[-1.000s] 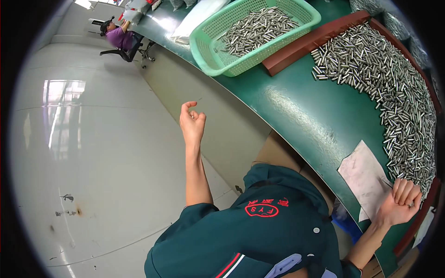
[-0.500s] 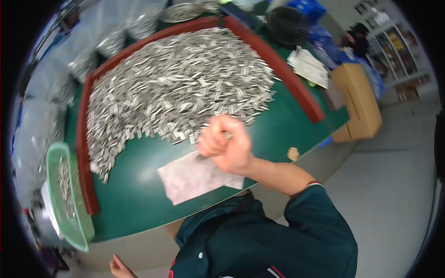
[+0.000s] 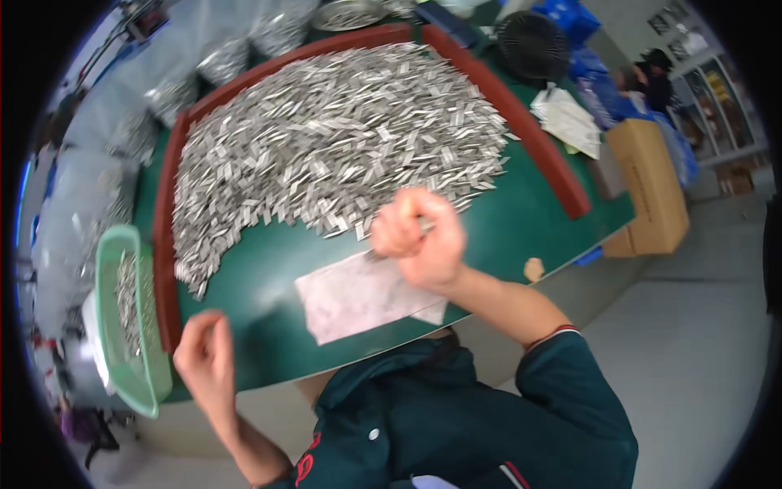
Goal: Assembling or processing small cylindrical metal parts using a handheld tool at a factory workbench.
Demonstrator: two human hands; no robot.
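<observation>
My right hand (image 3: pixel 421 238) is closed in the air over the near edge of a big heap of small flat silvery metal pieces (image 3: pixel 326 138). Its curled fingers hide whatever they hold. Below that hand a creased whitish sheet (image 3: pixel 346 301), smudged with grey, lies on the green tabletop (image 3: pixel 261 269). At the table's near left, my left hand (image 3: pixel 208 354) is raised with its fingers bent in toward the thumb; what it holds, if anything, does not show. Just left of it, beyond a red-brown rail, stands a light green plastic basket (image 3: pixel 147 371) with some metal pieces inside.
Red-brown rails (image 3: pixel 562 179) border the heap left, back and right. Clear bags of metal pieces (image 3: pixel 224 61) line the far left. A black round basket (image 3: pixel 533 47), papers (image 3: pixel 566 118) and a cardboard box (image 3: pixel 652 187) are at right. A small tan lump (image 3: pixel 533 269) lies near the front edge.
My left hand has risen from below the table's front edge to beside the green basket. My right hand stays closed above the sheet. The whole view has shifted slightly.
</observation>
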